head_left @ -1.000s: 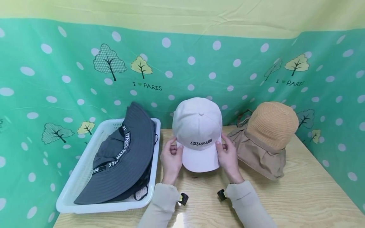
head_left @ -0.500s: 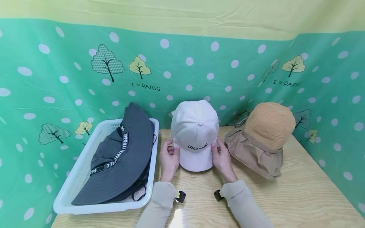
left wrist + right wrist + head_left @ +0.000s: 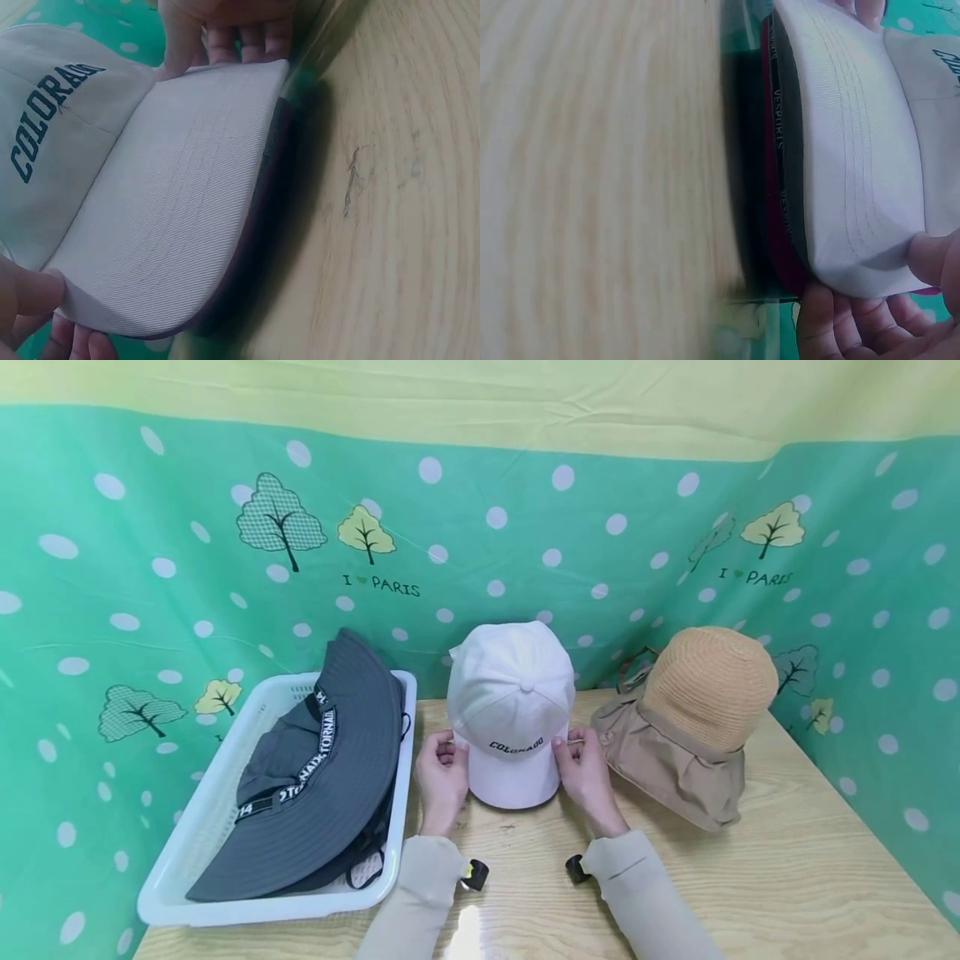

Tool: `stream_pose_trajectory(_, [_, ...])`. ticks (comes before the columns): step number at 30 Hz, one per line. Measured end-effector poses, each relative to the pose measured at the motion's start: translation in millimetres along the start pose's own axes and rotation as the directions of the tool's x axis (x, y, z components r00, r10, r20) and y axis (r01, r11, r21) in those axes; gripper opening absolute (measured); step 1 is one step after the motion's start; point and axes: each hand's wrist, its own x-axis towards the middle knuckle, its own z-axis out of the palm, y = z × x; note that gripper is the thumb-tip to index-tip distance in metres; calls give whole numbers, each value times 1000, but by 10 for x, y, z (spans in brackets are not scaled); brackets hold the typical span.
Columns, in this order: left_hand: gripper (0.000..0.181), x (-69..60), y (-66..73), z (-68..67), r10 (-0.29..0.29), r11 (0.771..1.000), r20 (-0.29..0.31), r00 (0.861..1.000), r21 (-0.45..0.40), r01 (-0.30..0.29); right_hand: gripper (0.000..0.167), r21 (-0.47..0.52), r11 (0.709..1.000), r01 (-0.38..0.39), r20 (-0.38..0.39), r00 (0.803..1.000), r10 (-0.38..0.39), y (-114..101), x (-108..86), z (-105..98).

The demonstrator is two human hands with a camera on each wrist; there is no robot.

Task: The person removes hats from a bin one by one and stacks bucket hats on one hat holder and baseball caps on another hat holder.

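Observation:
A white baseball cap point(image 3: 512, 693) lettered COLORADO stands mid-table against the backdrop, its brim facing me. My left hand point(image 3: 442, 781) pinches the brim's left side, thumb on top and fingers below. On the opposite side, my right hand point(image 3: 585, 777) holds the brim the same way. Seen from the right wrist, a dark edge with pale lettering point(image 3: 780, 142) and a magenta edge point(image 3: 777, 232) lie beneath the white brim point(image 3: 855, 150). How much is under the crown stays hidden. The left wrist view shows the brim point(image 3: 172, 187) above its shadow on the wood.
To the left, a white plastic basket point(image 3: 161, 893) holds a dark grey wide-brimmed hat point(image 3: 352, 777) with other dark items partly hidden under it. A straw-crowned hat with a brown cloth brim point(image 3: 712, 693) sits at the right. Polka-dot green cloth point(image 3: 495, 543) rises behind the wooden table point(image 3: 810, 877).
The white cap has come down a little and its crown tips more toward me, both hands moving with it. Most of this happened in the first half second; the hats beside it stay put.

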Motion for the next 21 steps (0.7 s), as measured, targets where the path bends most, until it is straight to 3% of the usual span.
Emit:
stream_pose_trajectory(4, [16,1,1,3,3,1000,-6,1000,6,-3,22,6,1000,-10,-15,1000,10,3,-4,-7])
stream_pose_trajectory(14, [20,-22,85,15,-12,1000,-33,999,21,12,26,13,999,-33,8,999,33,-65,-5,-50])
stream_pose_trajectory(21, [23,-73,146,17,-20,999,-41,999,38,21,25,-146,989,7,28,1000,-3,-124,-40,-93])
